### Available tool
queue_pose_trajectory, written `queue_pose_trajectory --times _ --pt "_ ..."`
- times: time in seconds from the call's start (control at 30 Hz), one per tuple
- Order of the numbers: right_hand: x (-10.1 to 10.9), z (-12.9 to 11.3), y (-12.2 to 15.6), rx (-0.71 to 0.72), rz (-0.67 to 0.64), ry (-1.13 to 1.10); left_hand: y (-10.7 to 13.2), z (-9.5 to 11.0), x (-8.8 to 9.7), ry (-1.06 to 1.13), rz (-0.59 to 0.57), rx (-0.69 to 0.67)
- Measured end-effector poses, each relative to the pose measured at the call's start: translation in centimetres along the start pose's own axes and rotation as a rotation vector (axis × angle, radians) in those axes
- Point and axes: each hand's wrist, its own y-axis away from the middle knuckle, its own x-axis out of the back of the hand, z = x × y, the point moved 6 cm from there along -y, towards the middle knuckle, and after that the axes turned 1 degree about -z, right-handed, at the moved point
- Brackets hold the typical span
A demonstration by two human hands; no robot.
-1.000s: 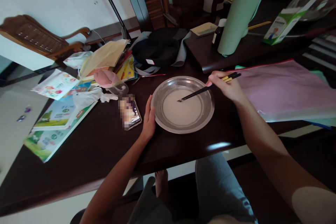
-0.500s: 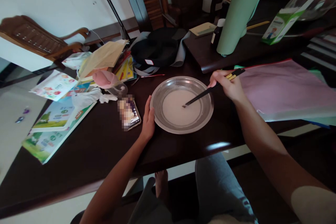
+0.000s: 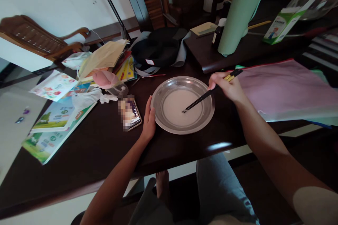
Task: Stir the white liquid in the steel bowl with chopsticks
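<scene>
A round steel basin with whitish liquid in it stands on the dark table. My left hand grips its left side, fingers along the outer rim. In my right hand is a pair of black chopsticks with gold bands, slanting down over the basin's right rim. Their tips are in the whitish liquid near its middle. Just left of my left hand lies a phone with its screen lit and partly blurred.
Behind the basin are a black bag and a red pencil. Booklets, tissues and a pink-lidded cup lie left. To the right are a pink zip folder, a tall green bottle and a small box.
My right hand has shifted slightly left, and the chopstick tips have moved a little left and toward me in the liquid. My left hand and the basin keep their place.
</scene>
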Motion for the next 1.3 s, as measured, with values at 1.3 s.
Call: queue_pose_trajectory --times 1.3 --pt "-0.8 -0.3 0.2 -0.019 -0.074 0.038 0.0 -0.1 0.0 0.022 -0.005 0.011"
